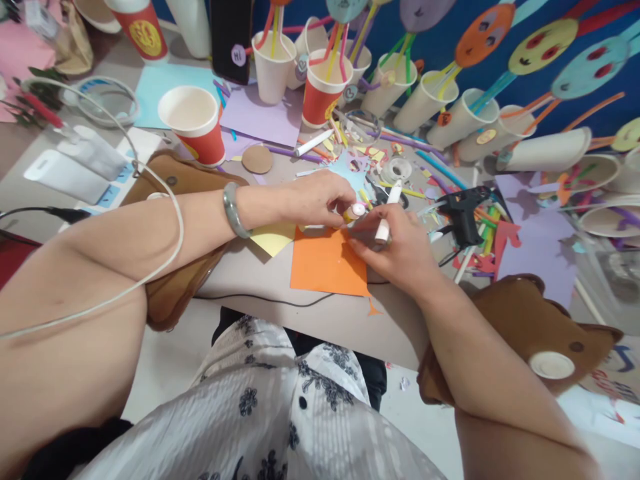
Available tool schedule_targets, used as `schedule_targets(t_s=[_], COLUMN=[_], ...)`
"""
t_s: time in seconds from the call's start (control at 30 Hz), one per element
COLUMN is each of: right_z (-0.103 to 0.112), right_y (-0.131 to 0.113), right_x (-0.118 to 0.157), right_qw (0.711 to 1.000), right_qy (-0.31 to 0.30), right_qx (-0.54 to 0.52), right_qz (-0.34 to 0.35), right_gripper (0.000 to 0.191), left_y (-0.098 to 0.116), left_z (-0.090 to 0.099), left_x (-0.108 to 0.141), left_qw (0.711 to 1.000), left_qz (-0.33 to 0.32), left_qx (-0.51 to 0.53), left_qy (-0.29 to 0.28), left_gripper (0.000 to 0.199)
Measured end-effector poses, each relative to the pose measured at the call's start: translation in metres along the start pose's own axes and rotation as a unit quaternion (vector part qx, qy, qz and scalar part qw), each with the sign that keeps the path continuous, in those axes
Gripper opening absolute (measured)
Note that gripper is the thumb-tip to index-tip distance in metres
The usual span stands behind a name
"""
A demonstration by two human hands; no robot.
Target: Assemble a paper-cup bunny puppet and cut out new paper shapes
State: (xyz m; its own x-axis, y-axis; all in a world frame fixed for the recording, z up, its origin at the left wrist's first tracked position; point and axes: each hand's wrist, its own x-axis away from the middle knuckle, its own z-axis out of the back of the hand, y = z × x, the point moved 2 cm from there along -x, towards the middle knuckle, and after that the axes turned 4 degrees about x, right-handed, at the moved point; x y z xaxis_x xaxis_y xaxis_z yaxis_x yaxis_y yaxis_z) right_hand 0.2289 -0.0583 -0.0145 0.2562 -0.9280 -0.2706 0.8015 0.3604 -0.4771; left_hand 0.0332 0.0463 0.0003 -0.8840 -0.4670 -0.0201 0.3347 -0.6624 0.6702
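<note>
My right hand (407, 247) is closed round a white marker (389, 215), which tilts up between thumb and fingers. Its fingertips come close to those of my left hand (320, 199). The left fingers pinch a small round yellow-and-white piece (356, 212), too blurred to name its kind. Both hands hover at the far edge of an orange paper sheet (327, 263) lying near the table's front edge. A yellow paper (273, 239) pokes out beneath my left wrist. Beyond the hands lie dark-handled scissors (385, 193) and a clear tape roll (400, 168).
Paper cups with straw-and-paper figures (440, 93) line the back. A red cup (193, 123) stands left. A black glue gun (463, 213) lies right among scraps and straws. A white cable (175, 220) crosses over my left arm. Brown pads (505, 327) lie beneath both forearms.
</note>
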Motion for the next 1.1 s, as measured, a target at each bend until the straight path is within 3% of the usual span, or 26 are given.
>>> schedule_targets(t_s=[0.17, 0.43, 0.7, 0.93, 1.1], right_z=[0.011, 0.014, 0.016, 0.013, 0.011], right_y=[-0.009, -0.020, -0.019, -0.015, -0.006], right_x=[0.005, 0.004, 0.005, 0.010, 0.010], right_qw=[0.993, 0.972, 0.982, 0.985, 0.989], right_qy=[0.114, 0.233, 0.183, 0.164, 0.133], right_qx=[0.006, 0.006, -0.007, -0.006, 0.041], right_qz=[-0.023, 0.016, -0.046, -0.052, -0.041], right_gripper=[0.014, 0.035, 0.054, 0.040, 0.027], left_y=[0.000, 0.000, -0.006, -0.009, 0.001], left_z=[0.000, 0.001, -0.001, -0.004, 0.011], left_x=[0.001, 0.001, 0.002, 0.001, 0.003], left_qw=[1.000, 1.000, 1.000, 0.999, 0.998], left_qz=[0.018, 0.023, 0.008, -0.020, -0.019], left_qx=[-0.008, -0.006, -0.006, 0.011, 0.055], left_qy=[-0.003, 0.002, 0.016, 0.042, 0.036], left_gripper=[0.015, 0.015, 0.018, 0.015, 0.014])
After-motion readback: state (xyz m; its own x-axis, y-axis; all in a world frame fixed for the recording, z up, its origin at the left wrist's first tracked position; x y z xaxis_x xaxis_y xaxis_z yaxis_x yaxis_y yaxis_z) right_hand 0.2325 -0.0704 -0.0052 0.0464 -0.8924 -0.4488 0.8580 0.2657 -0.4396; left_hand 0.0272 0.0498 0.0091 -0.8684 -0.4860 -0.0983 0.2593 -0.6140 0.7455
